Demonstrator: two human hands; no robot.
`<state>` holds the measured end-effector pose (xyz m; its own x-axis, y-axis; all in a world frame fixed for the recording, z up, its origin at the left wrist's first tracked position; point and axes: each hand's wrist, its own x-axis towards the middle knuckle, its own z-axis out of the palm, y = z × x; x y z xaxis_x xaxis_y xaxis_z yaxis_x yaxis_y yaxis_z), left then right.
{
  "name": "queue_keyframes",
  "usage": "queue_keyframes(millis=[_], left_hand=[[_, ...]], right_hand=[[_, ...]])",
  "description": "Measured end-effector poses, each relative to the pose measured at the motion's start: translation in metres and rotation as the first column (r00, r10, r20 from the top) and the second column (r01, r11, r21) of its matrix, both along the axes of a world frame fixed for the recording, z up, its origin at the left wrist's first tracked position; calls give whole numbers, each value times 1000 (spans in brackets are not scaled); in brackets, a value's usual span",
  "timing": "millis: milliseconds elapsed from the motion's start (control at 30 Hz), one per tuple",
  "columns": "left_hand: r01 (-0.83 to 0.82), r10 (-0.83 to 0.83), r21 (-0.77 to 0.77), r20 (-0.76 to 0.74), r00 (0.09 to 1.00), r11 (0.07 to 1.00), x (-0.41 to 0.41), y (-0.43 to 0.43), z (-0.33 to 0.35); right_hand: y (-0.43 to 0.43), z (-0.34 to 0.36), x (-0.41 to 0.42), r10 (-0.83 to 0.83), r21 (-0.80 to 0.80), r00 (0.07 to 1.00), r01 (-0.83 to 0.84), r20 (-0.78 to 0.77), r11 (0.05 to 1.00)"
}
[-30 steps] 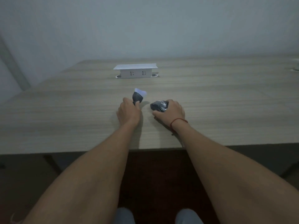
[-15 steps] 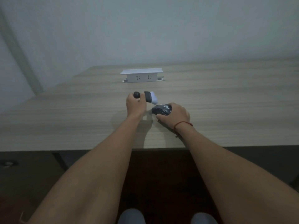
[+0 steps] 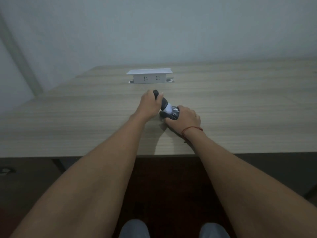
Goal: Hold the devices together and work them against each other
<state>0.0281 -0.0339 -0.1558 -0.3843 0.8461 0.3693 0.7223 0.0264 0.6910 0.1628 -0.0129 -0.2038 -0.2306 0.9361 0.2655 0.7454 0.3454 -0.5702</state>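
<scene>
Dim room, pale wall behind. Wooden table (image 3: 68, 121) in front of me, white socket box (image 3: 148, 76) standing at far side. My left hand (image 3: 148, 107) wraps round dark brush tool (image 3: 163, 103). Tool slants: dark end up and away to left, white tip (image 3: 167, 109) down to right. Tip touches dark mouse (image 3: 171, 115) on table. My right hand (image 3: 186, 118) curls over mouse, holding it, fingers on far side. Both arms reach straight out, close together. Red string (image 3: 192, 129) on right wrist.
</scene>
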Motion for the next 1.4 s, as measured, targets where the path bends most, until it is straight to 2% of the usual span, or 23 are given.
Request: queue_keyframes(millis=[200,333,467,600,700,867,933,1067,1133,1233,1300,1367,1400], left_hand=[[-43,42,-36,-23,999,998,-4,-6,-2],[-7,9,39,-49,999,999,-3,-8,4],[-17,14,104,25,1000,994,6,-5,-6],[-40,40,89,3,999,995,7,-3,-7],[-62,55,148,53,997,987,9,-6,-1],[-101,106,97,-54,993,990,16,-9,-16],[-139,143,105,-32,989,985,12,-10,-16],[-134,92,241,179,980,961,17,-9,-5],[-87,66,178,116,991,980,20,-8,-9],[-206,207,63,-10,978,977,13,-9,-19],[-250,236,141,106,966,958,11,-9,-18],[-211,148,246,251,957,946,16,-8,-12],[-170,110,250,238,965,953,17,-7,-12]], right_hand=[[-3,1,3,9,-5,1000,-9,-21,1000],[-4,2,4,-2,-22,999,1,-39,1000],[-3,-1,3,1,-16,999,-2,-40,1000],[-1,-1,4,1,-12,999,-1,-43,1000],[0,-3,1,-2,-7,1000,2,-30,1000],[3,-5,1,4,6,1000,-4,-23,1000],[3,-5,2,9,13,1000,-9,-18,1000],[4,-4,1,8,2,1000,-8,-3,1000],[4,-4,1,7,5,1000,-7,-18,1000],[4,-4,3,17,12,1000,-16,-23,1000],[4,-3,3,18,18,1000,-17,-24,1000],[4,-3,2,12,22,1000,-12,-3,1000],[5,-3,1,14,22,1000,-14,9,1000]])
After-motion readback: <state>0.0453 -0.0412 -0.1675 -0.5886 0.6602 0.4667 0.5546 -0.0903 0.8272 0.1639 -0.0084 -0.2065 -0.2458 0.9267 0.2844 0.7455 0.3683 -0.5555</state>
